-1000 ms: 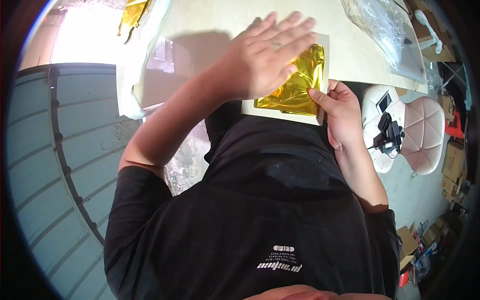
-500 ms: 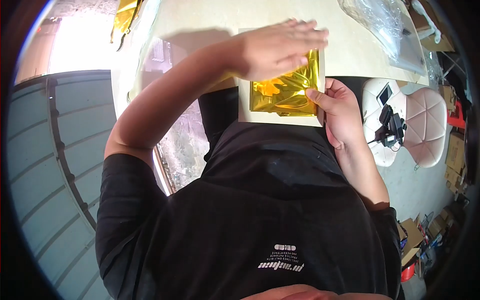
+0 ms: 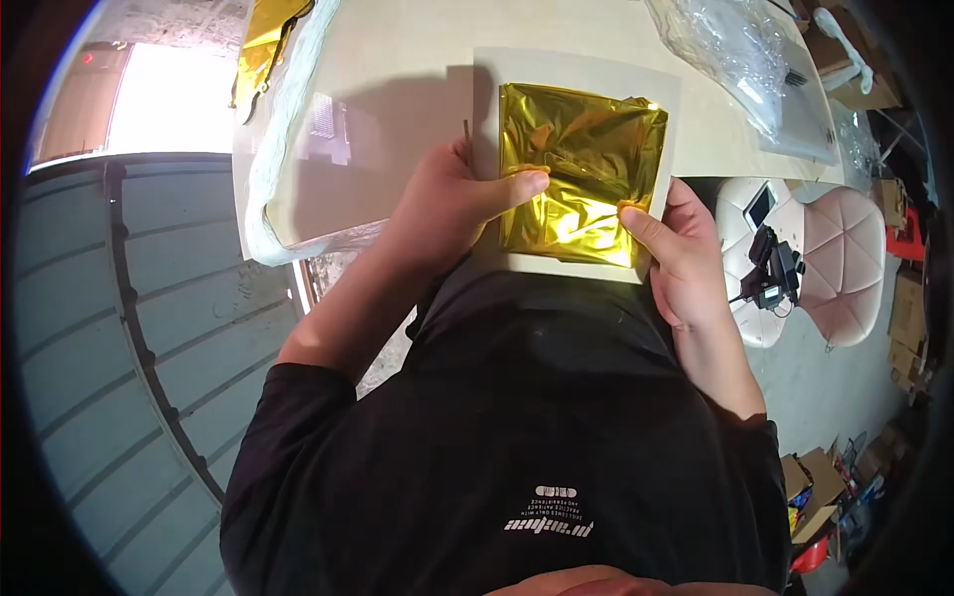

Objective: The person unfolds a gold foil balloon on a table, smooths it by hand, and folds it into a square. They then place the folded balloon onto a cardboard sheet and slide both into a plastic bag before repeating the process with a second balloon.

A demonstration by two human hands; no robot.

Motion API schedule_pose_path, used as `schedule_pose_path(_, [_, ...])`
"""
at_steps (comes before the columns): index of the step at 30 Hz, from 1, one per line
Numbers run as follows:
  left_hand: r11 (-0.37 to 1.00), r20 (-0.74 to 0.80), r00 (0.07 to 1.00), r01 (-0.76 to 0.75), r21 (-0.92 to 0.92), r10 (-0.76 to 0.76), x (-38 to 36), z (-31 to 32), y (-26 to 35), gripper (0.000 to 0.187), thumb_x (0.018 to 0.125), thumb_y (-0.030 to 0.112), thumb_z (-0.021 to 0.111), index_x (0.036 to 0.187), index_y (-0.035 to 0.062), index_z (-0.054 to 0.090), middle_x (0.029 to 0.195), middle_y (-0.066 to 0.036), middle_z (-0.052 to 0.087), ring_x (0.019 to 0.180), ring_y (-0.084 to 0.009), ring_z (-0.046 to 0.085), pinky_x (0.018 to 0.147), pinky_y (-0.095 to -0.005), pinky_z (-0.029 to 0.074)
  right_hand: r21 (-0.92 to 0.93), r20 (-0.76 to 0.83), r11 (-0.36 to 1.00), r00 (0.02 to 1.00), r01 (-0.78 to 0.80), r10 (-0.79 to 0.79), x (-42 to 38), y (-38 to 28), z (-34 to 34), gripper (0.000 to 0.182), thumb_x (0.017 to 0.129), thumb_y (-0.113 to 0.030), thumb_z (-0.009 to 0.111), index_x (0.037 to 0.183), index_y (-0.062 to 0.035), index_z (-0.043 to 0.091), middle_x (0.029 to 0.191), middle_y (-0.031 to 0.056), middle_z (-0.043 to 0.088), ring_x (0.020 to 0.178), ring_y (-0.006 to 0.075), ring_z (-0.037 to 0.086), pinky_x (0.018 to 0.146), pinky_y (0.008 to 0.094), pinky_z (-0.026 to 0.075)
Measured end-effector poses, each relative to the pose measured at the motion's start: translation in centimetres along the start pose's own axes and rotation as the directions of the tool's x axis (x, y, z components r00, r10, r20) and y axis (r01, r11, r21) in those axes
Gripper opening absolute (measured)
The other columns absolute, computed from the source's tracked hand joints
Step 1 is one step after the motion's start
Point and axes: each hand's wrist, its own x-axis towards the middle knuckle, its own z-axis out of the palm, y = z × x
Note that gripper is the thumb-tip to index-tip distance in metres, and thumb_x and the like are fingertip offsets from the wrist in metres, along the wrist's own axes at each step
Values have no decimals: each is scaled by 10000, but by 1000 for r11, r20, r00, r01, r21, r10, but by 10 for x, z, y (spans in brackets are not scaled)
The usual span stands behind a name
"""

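1. Head view, what moved: down from over the gold foil (image 3: 581, 149), the left hand (image 3: 467, 194) has come to the left side of the pale board (image 3: 576, 70); the right hand (image 3: 681, 243) keeps its hold on the right side.
2. Head view, hands: the left thumb lies across the foil, its other fingers mostly hidden behind the board. The right thumb presses the foil near its lower right, fingers curled behind the board's edge.
3. Head view, things: the foil lies creased and shiny on the board, which is held at the near edge of the worktop (image 3: 397, 40). Clear plastic (image 3: 740, 70) lies on the worktop's far right; more gold foil hangs at upper left. A black device (image 3: 770, 268) rests on a padded seat (image 3: 840, 258) at right.
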Motion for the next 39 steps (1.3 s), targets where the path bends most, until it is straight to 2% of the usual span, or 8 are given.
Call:
schedule_pose_path(13, [927,92,996,-35,373,1,46,67,33,350,1041,161,757,1311,-51,690,1145,-66,786,1042,-134,711,961,-309,567,174,-31,978,993,116,-113,1,-34,-63,210,1012,-29,744,1221,-5,755,1173,101,812,1074,168,748,992,325,558])
schedule_pose_path(16, [962,72,961,-269,46,266,101,81,36,417,1123,335,620,1290,-41,689,1162,-88,761,1059,-161,706,968,-300,567,155,-205,970,966,188,-155,-19,-55,-88,204,1011,-64,754,1208,-9,752,1144,82,804,1054,171,740,981,323,552])
schedule_pose_path(20, [778,232,871,-492,392,433,167,133,62,427,1071,297,711,1314,-52,678,1271,-157,738,1146,-232,718,991,-356,592,62,-421,921,846,386,-326,-62,-77,-164,279,1048,-89,711,1317,-13,699,1239,82,775,1161,178,715,1071,322,525])
schedule_pose_path(23, [331,579,646,-758,562,498,201,197,67,492,988,303,800,1326,-37,691,1299,-173,740,1180,-326,725,1055,-425,573,-35,-588,837,666,546,-459,-95,-101,-210,289,1066,-94,690,1343,-13,678,1282,83,755,1215,185,697,1101,351,527])
schedule_pose_path(25, [-303,863,141,-899,317,485,228,234,51,514,916,314,840,1302,-6,725,1287,-193,742,1192,-387,722,1123,-476,525,-100,-652,802,570,589,-500,-112,-119,-231,356,1080,-90,678,1412,21,613,1331,108,728,1275,198,677,1117,360,546])
schedule_pose_path(28, [-492,915,-9,-845,208,403,262,267,20,437,905,358,836,1174,15,796,1189,-185,769,1151,-364,738,1117,-473,514,-157,-707,756,463,635,-535,-127,-125,-264,382,1080,-76,673,1435,35,586,1350,119,716,1278,211,678,1136,364,547])
schedule_pose_path(31, [-395,931,362,-851,346,35,250,284,26,380,946,350,789,1154,31,786,1240,-156,766,1208,-345,710,1145,-478,509,-173,-770,750,387,638,-507,-127,-118,-275,396,1081,-69,664,1452,36,574,1368,130,705,1283,225,681,1139,381,552])
schedule_pose_path(39, [-459,953,242,-836,300,181,236,287,0,258,905,295,791,1012,60,778,1011,-106,753,967,-316,738,910,-443,582,-113,-771,799,454,591,-446,-121,-98,-287,399,1085,-68,648,1462,32,568,1402,136,685,1292,237,682,1136,402,553])
